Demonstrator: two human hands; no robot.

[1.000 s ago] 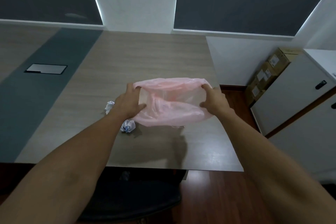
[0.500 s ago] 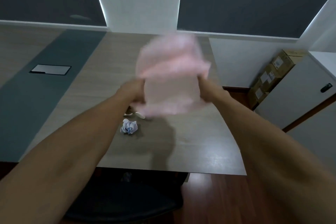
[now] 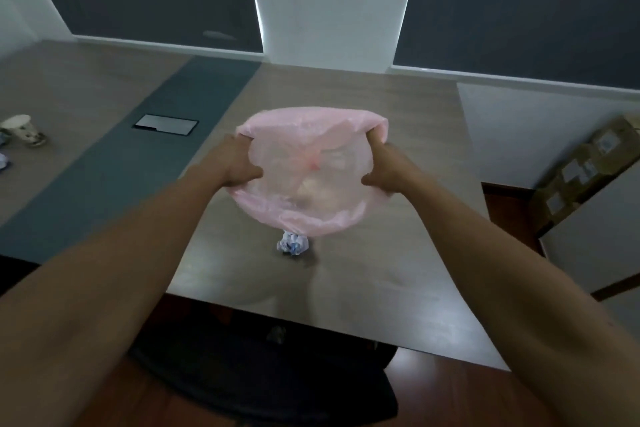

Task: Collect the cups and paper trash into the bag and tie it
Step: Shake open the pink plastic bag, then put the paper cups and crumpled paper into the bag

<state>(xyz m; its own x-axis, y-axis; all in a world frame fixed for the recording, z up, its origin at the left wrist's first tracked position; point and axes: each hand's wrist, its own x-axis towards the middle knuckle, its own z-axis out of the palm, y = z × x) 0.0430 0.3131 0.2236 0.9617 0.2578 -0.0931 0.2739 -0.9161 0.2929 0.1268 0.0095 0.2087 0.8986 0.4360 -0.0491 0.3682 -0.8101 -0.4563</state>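
Head view: pink bag [image 3: 304,180] held open above the table [image 3: 363,107], left hand [image 3: 232,166] and right hand [image 3: 384,172] gripping opposite rim edges. Something pale faintly visible inside. Crumpled paper [image 3: 293,243] below and cup [image 3: 22,128] far left not collected; tying undone.
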